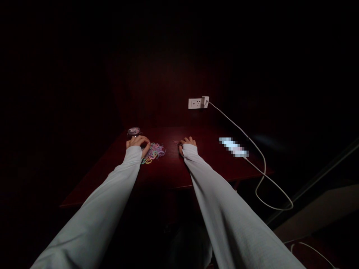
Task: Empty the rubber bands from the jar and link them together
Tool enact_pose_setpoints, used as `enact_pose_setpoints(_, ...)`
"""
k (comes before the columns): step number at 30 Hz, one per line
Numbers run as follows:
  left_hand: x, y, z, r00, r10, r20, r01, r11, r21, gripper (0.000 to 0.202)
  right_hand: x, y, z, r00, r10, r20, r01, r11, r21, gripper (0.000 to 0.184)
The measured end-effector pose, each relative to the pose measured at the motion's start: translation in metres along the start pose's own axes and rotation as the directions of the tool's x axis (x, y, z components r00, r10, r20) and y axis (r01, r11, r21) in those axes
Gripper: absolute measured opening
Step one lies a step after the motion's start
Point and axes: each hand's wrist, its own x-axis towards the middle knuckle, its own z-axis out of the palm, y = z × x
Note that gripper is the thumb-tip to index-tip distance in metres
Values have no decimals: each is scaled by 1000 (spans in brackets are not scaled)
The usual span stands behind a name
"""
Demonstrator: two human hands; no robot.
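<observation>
My left hand rests on a dark red table, fingers curled, touching the left edge of a heap of small pastel elastic bands. What its fingers hold, if anything, is hidden. My right hand lies a little right of the heap, fingers curled down on the tabletop, with a small pinkish thing at its fingertips that I cannot make out. Both arms wear pale long sleeves.
A small round clear container stands just behind my left hand. A lit phone lies at the right, its white cable running to a wall socket and looping off the table's edge. Surroundings are dark.
</observation>
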Motion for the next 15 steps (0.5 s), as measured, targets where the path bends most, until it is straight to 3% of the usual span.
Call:
enact_pose_setpoints(5,4,-4,2,997,-74,18,73,996,43,11,0,2,2,1000,-14,-19,15,999,32,52)
enact_pose_setpoints(15,5,-12,5,976,-201,82,195,978,78,22,-2,2,2,997,-72,10,72,997,25,43)
